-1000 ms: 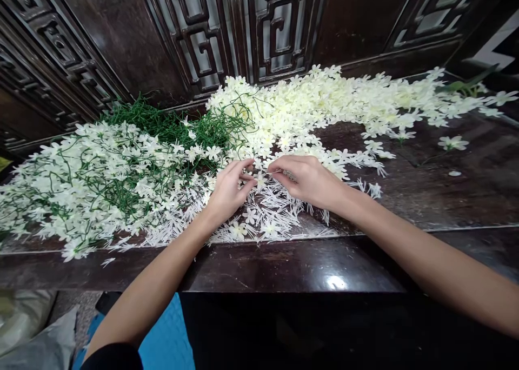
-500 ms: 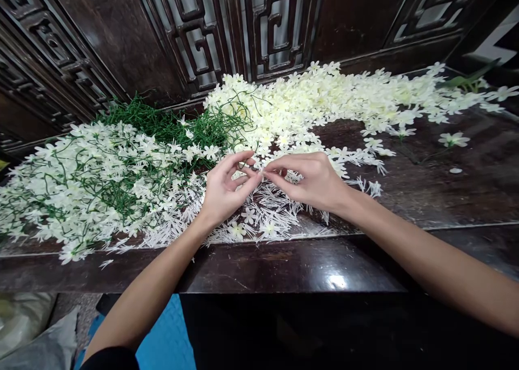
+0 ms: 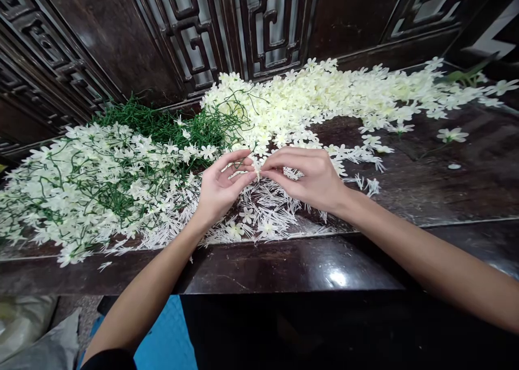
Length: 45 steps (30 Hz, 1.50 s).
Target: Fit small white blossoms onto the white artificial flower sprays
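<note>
My right hand (image 3: pixel 312 172) pinches a small white flower (image 3: pixel 258 165) at its base; my left hand (image 3: pixel 219 183) curves against it, index finger raised, though I can't tell whether it grips. I seem to be fitting pieces together, which calls for steady fingertips. White slivers (image 3: pixel 279 202) lie below, green stems (image 3: pixel 146 118) and loose blossoms (image 3: pixel 324 102) beyond, across the table (image 3: pixel 425 191).

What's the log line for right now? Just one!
left hand: at small white flower | right hand: pinching it | below: loose white bits | behind: green stems
</note>
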{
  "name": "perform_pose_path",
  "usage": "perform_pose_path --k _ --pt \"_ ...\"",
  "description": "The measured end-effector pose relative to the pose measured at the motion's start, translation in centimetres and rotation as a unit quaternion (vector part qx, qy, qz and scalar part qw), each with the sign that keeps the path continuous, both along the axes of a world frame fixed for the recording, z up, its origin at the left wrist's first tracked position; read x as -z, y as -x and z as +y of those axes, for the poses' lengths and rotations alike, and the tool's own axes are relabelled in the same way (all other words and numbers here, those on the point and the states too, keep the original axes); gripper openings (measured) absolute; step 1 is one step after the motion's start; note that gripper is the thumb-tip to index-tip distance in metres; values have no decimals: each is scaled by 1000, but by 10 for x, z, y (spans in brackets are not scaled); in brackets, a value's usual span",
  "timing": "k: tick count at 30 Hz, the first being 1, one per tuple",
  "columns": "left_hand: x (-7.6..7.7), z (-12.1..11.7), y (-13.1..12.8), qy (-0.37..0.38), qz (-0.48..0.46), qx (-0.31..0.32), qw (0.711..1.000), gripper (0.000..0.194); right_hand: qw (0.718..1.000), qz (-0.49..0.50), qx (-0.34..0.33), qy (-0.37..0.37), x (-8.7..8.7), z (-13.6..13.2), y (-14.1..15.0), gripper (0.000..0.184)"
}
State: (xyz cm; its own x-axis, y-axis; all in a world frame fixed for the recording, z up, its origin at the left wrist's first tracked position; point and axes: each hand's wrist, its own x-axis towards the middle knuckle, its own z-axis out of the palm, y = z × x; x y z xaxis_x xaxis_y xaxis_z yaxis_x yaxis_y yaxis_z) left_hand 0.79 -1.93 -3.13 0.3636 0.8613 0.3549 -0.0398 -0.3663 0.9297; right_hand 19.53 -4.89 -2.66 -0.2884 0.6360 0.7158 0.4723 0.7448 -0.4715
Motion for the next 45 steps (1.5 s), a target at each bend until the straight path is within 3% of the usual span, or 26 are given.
perform_pose_path --k 7,16,18,22,24,28,31,35,38,43,45 --pt "-1 -1 0 -23 -11 3 1000 36 999 19 -8 39 -5 -4 2 17" --pt "-3 -5 1 -76 9 -17 997 36 975 119 -12 188 -7 -6 3 5" --pt "-4 -5 2 -80 5 -24 996 37 963 132 -7 237 -9 -5 1 13" --pt "-4 -3 3 -104 11 -26 994 37 923 115 -29 366 -13 -3 -2 49" --pt "-4 -4 3 -112 20 -23 993 36 908 124 -60 397 -14 -4 -3 46" --pt "-5 -6 2 -112 35 -27 993 34 900 157 -92 397 -13 -4 -2 16" --pt "-8 -7 1 -94 62 -30 993 37 909 139 -60 389 -13 -3 -2 13" --pt "-11 -6 3 -67 100 -55 991 9 923 139 -18 359 -17 -3 -4 14" --pt "-9 -3 4 -6 95 -29 995 6 928 158 -6 336 -19 -2 -7 16" --pt "-6 -4 4 70 80 54 993 32 939 137 0 315 -14 0 -7 16" --pt "-7 -5 4 73 95 80 990 33 939 125 -18 320 -12 0 -6 14"
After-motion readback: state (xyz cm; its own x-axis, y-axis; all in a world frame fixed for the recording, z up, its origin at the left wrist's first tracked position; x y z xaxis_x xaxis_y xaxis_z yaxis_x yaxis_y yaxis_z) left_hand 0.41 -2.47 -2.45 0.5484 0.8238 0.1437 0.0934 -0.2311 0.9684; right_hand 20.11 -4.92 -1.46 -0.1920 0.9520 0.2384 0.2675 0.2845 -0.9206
